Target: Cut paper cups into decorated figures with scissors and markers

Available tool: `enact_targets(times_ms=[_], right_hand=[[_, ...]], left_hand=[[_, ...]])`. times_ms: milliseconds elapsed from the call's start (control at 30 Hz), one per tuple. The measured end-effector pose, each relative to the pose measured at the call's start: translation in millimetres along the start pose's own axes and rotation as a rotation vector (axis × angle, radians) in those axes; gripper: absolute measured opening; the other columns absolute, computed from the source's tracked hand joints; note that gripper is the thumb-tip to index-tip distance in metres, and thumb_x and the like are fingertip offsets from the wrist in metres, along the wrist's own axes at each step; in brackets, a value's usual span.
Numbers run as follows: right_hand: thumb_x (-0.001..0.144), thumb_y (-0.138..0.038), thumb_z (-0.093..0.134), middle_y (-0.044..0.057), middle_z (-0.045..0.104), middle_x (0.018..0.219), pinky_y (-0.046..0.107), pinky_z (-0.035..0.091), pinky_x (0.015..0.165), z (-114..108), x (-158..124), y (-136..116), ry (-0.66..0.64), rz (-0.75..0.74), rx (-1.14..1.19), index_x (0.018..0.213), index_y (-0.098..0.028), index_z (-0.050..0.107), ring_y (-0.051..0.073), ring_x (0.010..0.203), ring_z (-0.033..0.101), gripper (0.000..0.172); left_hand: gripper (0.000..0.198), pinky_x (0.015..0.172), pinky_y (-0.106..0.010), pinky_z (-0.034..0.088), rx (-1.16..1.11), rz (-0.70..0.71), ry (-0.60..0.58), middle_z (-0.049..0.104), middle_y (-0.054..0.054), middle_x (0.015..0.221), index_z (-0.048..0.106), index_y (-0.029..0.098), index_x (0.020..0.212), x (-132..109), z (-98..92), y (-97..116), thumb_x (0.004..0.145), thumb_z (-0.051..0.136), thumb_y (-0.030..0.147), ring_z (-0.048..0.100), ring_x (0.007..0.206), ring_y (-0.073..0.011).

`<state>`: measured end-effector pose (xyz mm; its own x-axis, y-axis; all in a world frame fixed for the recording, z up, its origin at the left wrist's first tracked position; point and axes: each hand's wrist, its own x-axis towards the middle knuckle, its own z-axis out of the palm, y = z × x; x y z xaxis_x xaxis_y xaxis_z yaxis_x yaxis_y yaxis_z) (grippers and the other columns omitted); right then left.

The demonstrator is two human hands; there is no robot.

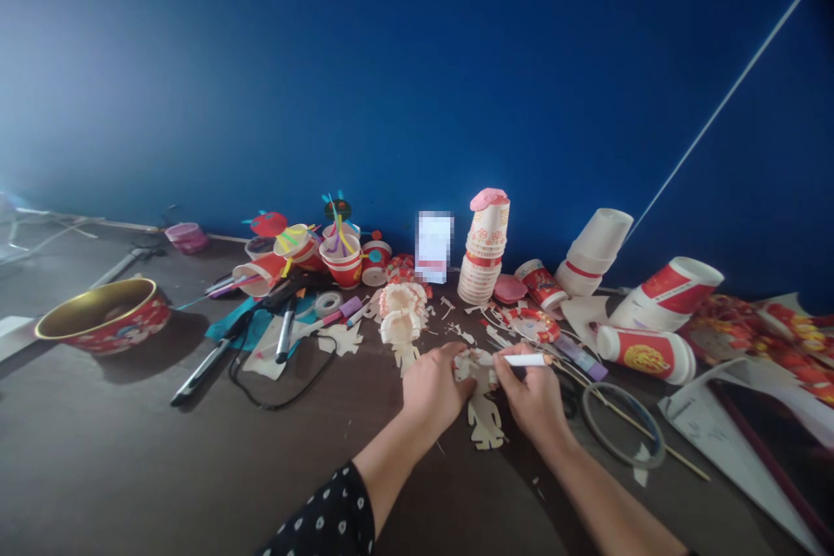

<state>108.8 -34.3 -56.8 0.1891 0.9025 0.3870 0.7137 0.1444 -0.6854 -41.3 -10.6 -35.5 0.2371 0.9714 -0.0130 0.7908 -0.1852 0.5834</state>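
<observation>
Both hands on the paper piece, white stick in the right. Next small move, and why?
I'd probably keep the left hand pinching the paper cut-out and ease the white stick along it with the right hand. The stick's end seems to meet the paper, and the thin piece looks held only at its edge, so it could slip.

Deep blue wall (404, 78), dark brown tabletop (84, 452), pale light on the wall's left side
</observation>
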Motion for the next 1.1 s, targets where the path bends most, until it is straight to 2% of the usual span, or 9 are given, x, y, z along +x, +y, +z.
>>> enact_targets(times_ms=[167, 667, 933, 1100], right_hand=[[0.08, -0.038, 0.046, 0.001, 0.06, 0.054, 0.023, 0.039, 0.049, 1.7, 0.0, 2.4, -0.039, 0.003, 0.038, 0.072, -0.018, 0.053, 0.016, 0.049, 0.055, 0.023], [0.081, -0.04, 0.044, 0.0, 0.058, 0.053, 0.023, 0.038, 0.05, 2.6, 0.4, 2.7, -0.1, -0.011, 0.027, 0.072, -0.018, 0.054, 0.016, 0.05, 0.054, 0.026], [0.08, -0.039, 0.046, -0.001, 0.058, 0.054, 0.022, 0.037, 0.048, 2.7, 0.1, 3.1, -0.066, 0.014, 0.054, 0.073, -0.018, 0.054, 0.015, 0.048, 0.053, 0.024], [0.081, -0.04, 0.045, -0.001, 0.058, 0.053, 0.022, 0.037, 0.048, 3.5, -0.3, 4.6, -0.093, 0.0, 0.037, 0.074, -0.018, 0.054, 0.015, 0.048, 0.053, 0.025]], left_hand=[[0.046, 0.072, -0.028, 0.043, -0.018, 0.016, 0.033, 0.065, -0.002, 0.092, 0.055, 0.029, 0.108, 0.4, 1.8, -2.4, 0.063, 0.06, 0.034, 0.059, 0.084, -0.0207], [0.046, 0.073, -0.029, 0.043, -0.018, 0.012, 0.027, 0.065, -0.001, 0.093, 0.055, 0.03, 0.108, 0.7, 2.3, -3.3, 0.063, 0.06, 0.034, 0.059, 0.085, -0.0201], [0.046, 0.072, -0.028, 0.043, -0.005, 0.011, 0.027, 0.065, -0.001, 0.093, 0.055, 0.03, 0.109, 0.4, 2.5, -3.0, 0.063, 0.059, 0.034, 0.059, 0.085, -0.0198], [0.046, 0.071, -0.028, 0.043, -0.021, 0.02, 0.033, 0.065, -0.001, 0.092, 0.055, 0.03, 0.108, 0.7, 3.9, -4.3, 0.062, 0.06, 0.034, 0.059, 0.084, -0.02]])
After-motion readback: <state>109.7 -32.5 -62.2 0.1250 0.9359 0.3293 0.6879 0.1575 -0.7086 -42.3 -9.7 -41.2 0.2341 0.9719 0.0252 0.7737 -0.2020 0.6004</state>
